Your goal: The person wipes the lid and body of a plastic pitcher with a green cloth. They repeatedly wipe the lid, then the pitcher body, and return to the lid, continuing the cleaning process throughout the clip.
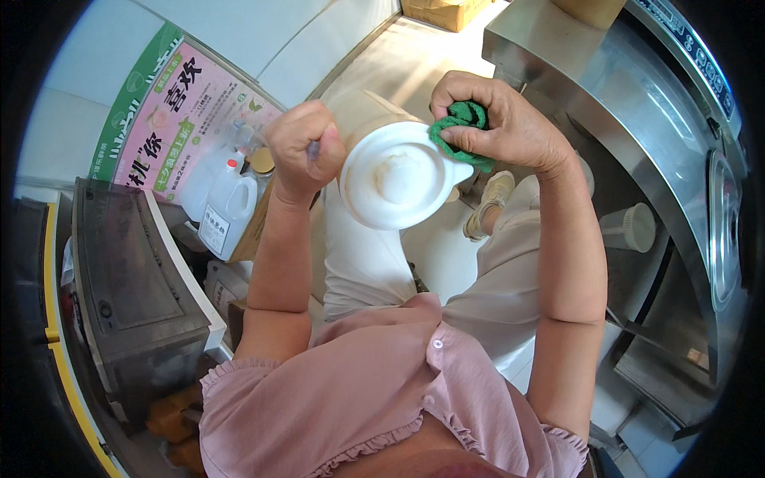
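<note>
A plastic pitcher with a white round lid (418,200) is held up in front of my body. Its translucent body (358,113) points away from me, so the lid faces the camera. My left hand (303,146) is closed in a fist around the handle at the pitcher's left side; most of the handle is hidden by the fingers. Between the thumb and fingers of my right hand (508,122) is a bunched green cloth (457,119). That cloth touches the lid's right edge, just above its spout (460,173).
To the right stands a stainless steel counter (538,48) with a control panel (693,54). White plastic jugs (224,209) and a pink poster (173,125) are at left, above a dark lidded bin (128,257). A cardboard box (448,13) lies on the far floor.
</note>
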`<control>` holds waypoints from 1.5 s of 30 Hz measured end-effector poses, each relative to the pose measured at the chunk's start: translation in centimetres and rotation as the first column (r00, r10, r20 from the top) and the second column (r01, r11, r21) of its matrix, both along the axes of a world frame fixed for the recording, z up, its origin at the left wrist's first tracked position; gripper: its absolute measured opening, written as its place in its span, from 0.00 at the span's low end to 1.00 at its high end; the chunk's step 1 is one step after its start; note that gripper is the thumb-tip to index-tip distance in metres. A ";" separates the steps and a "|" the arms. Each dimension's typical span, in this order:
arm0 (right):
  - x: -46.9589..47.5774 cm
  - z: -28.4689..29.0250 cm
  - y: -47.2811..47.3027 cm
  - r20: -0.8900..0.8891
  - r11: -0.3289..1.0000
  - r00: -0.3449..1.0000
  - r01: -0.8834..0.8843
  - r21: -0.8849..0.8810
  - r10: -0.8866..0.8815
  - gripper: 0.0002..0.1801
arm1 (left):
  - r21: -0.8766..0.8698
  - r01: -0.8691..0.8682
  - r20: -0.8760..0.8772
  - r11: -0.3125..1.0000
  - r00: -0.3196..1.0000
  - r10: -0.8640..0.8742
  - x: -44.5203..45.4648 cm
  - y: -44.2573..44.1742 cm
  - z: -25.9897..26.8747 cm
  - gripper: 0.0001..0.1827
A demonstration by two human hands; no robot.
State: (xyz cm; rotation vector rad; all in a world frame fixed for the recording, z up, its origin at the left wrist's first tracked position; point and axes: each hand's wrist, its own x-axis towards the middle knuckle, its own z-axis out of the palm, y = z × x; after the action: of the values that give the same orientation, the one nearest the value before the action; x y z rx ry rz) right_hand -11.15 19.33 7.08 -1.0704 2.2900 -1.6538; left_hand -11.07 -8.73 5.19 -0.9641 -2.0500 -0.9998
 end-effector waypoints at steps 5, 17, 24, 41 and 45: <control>-0.1 0.2 -0.5 0.051 0.997 0.996 -0.072 -0.029 0.073 0.10 | 0.028 0.025 0.045 0.999 0.999 -0.026 0.7 1.8 -1.4 0.10; -1.5 -3.0 -0.2 0.295 0.995 0.955 -0.004 0.102 -0.026 0.11 | 0.200 -0.056 0.190 0.978 0.982 0.017 -1.8 0.4 -7.2 0.10; -3.5 -3.1 -1.6 0.398 0.973 0.893 0.153 0.171 -0.210 0.09 | 0.362 -0.135 0.200 0.922 0.978 0.064 -5.4 -0.9 -8.7 0.09; -6.6 -8.1 -4.1 0.393 0.902 0.822 0.304 0.308 -0.411 0.13 | 0.439 -0.290 0.344 0.850 0.929 0.139 -8.1 -1.8 -15.0 0.09; -6.5 -7.5 -4.1 0.643 0.943 0.692 0.276 0.184 -0.328 0.11 | 0.452 -0.311 0.340 0.836 0.927 0.161 -7.9 -2.0 -15.0 0.10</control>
State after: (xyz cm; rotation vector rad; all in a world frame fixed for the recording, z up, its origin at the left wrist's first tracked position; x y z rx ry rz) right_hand -17.63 15.22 -0.41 -0.0106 2.0497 -1.6647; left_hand -18.94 -10.73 -9.79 -0.2900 -1.9172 -1.5014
